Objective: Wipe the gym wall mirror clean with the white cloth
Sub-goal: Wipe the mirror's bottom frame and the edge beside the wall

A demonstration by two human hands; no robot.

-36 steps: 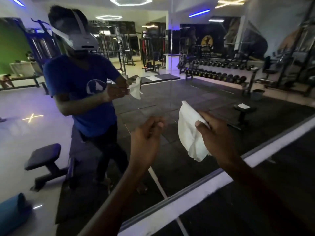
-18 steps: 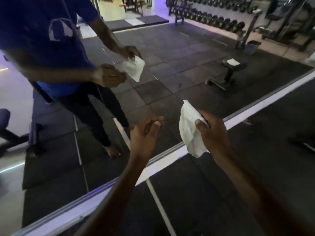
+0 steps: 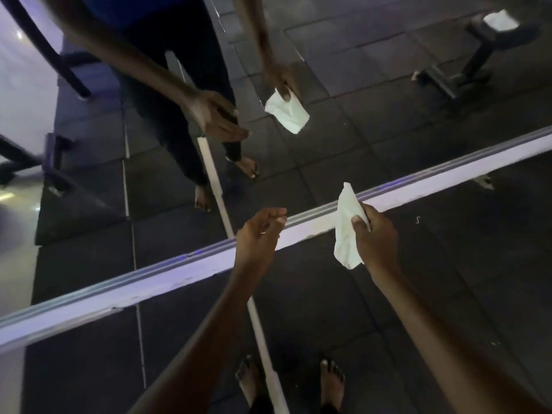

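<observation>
Facing the wall mirror (image 3: 343, 121) over dark rubber floor tiles (image 3: 448, 294), right hand (image 3: 375, 239) pinching white cloth (image 3: 346, 231), left hand (image 3: 258, 234) loosely curled, empty.

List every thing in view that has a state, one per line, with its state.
white cloth: crumpled, hanging from the right hand, off the glass.
right hand: pinching the cloth's middle, thumb on top.
left hand: holding nothing, fingers loosely curled.
mirror: not touched by cloth or hands.
bench: reflected in the mirror, upright, a white item lying on its seat.
</observation>
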